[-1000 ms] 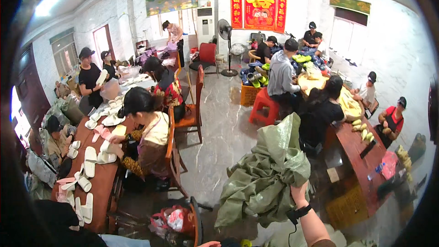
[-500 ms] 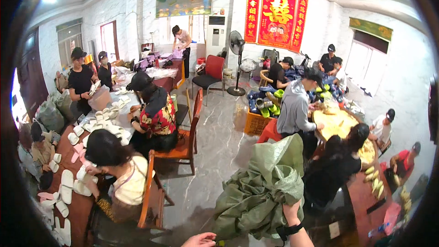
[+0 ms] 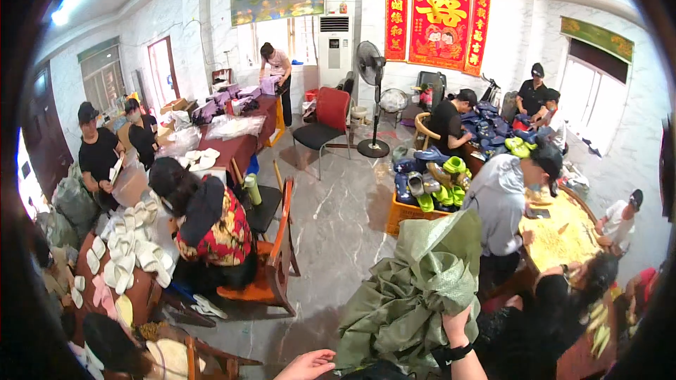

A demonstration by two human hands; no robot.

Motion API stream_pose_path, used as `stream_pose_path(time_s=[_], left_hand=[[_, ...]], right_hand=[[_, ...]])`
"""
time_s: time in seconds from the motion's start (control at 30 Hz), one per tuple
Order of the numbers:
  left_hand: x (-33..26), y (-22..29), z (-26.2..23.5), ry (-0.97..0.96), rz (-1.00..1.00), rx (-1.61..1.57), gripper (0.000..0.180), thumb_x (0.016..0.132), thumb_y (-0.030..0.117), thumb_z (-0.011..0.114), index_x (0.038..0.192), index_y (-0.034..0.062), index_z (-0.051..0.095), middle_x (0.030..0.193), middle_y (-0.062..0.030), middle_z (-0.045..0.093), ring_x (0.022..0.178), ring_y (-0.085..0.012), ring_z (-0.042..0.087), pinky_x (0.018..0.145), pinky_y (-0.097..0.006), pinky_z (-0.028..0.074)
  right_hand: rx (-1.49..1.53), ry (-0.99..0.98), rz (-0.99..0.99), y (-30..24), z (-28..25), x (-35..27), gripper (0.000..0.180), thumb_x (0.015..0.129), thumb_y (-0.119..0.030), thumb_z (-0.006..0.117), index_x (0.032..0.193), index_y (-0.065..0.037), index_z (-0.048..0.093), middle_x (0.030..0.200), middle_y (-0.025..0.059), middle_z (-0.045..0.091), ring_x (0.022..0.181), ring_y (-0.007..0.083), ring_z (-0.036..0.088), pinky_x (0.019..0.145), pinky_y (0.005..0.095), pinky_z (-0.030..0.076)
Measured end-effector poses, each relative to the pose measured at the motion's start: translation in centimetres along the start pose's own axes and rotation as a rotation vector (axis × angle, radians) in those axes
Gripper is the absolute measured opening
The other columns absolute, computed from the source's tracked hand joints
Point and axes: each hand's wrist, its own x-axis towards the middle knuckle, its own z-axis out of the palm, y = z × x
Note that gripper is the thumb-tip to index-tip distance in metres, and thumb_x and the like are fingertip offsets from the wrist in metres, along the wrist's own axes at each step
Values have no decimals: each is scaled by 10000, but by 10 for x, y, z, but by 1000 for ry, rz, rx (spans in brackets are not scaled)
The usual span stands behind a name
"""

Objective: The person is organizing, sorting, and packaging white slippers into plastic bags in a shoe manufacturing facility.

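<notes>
Taking the view as a clock face, the green sack [image 3: 405,309] is at 5 o'clock, crumpled and gathered into folds; whether it has anything inside cannot be told. The right hand [image 3: 458,325] grips its bunched cloth on the sack's 4 o'clock side. The left hand [image 3: 308,365], at 6 o'clock, is empty, fingers loosely spread, just beside the sack; contact cannot be told.

Beyond the sack, at 4 o'clock, an orange crate [image 3: 403,217] is heaped with navy and lime shoes [image 3: 438,181]. Past it, a wide tray [image 3: 587,205] carries small yellow bits [image 3: 563,236].

The floor [image 3: 320,239] is grey, marble-patterned and shiny. White slippers [image 3: 134,246] cover a brown table at 8 o'clock. A red chair [image 3: 331,110] stands at 12, a black fan [image 3: 371,63] at 1.

The sack's loose flap points to 1 o'clock, its long axis running roughly from 7 to 1.
</notes>
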Motion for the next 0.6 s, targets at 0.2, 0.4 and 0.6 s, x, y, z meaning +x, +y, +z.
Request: stream_pose_path(time_s=[0.2,0.4,0.6], left_hand=[[134,61,-60,51,39,-165,448,921,217,661,1316,53,528,1105,-89,640,993,-170,618,862,-335,496],[279,51,-139,156,-38,-101,444,920,195,659,1308,28,523,1181,-105,623,1054,-173,602,891,-329,479],[470,101,-252,103,-7,-93,383,923,164,644,1262,11,553,1167,-79,633,1078,-145,590,935,-298,472]], right_hand=[[109,-215,78,15,139,148,299,727,-86,727,1008,-3,666,976,178,691,940,367,649,797,399,495],[-27,-420,412,69,299,261,703,731,-201,788,1266,32,397,1226,246,530,1141,382,531,952,450,417],[135,-278,116,116,455,370,422,789,-77,704,1176,14,565,1164,146,624,1054,261,594,922,369,443]])
